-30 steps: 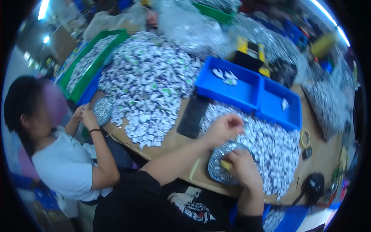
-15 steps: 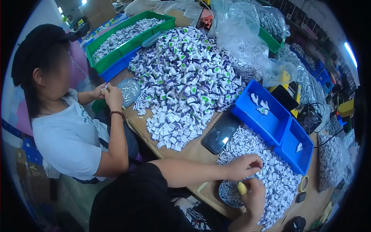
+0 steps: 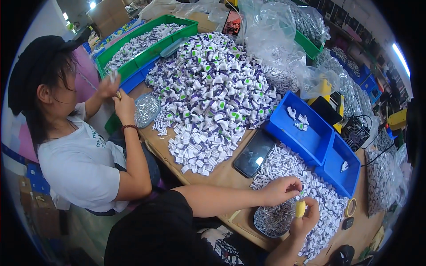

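Observation:
My left hand reaches over a dish of thin metal pins, its thumb and fingertips pinched together. Whatever sits between those fingertips is too small to make out. Close by on the right, my right hand is closed with its fingers curled. A yellow cover appears to wrap one of its digits, and I cannot tell what this hand grips. Beneath and beyond both hands spreads a heap of small white and purple plastic blocks, with short white pieces at its far side.
A black phone lies left of the short pieces. Two blue trays hold a few white parts. Beyond rises a large pile of white, purple and green parts. A co-worker handles small parts at left. Right: a tape roll.
My right hand has moved up and slightly right, uncovering more of the pin dish. My left hand stays nearly in place. The co-worker's hands have moved apart, one raised.

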Available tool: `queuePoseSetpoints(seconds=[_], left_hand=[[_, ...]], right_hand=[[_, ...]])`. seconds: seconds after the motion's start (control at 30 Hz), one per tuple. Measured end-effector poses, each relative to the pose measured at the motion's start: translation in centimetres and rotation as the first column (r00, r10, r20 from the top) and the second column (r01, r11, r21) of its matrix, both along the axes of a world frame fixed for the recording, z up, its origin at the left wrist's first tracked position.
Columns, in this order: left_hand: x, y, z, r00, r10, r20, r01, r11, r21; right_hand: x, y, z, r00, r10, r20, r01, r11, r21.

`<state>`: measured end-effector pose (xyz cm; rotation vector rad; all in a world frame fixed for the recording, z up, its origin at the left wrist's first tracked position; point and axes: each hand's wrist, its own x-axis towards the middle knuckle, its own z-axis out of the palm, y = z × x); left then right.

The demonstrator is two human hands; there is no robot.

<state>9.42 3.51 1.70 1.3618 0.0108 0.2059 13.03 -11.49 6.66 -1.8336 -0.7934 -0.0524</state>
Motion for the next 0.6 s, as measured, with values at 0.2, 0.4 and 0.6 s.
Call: queuePoseSetpoints(seconds=[0.2, 0.4, 0.6], left_hand=[[-0.1, 0.2, 0.2, 1.0, -0.029, 0.006, 0.03, 0.998, -0.063], [-0.1, 0.1, 0.0, 0.999, 0.015, 0.049, -0.015, 1.0, 0.001], [0.0, 0.3, -0.2, 0.997, -0.002, 0.078, 0.0, 1.0, 0.028]], right_hand=[[0.3, 0.1, 0.0, 0.998, 0.05, -0.042, -0.054, 0.993, -0.103], [0.2, 0.0, -0.3, 0.985, 0.128, -0.118, -0.131, 0.991, -0.012], [0.1, 0.4, -0.7, 0.976, 0.084, -0.199, -0.074, 0.995, 0.06]])
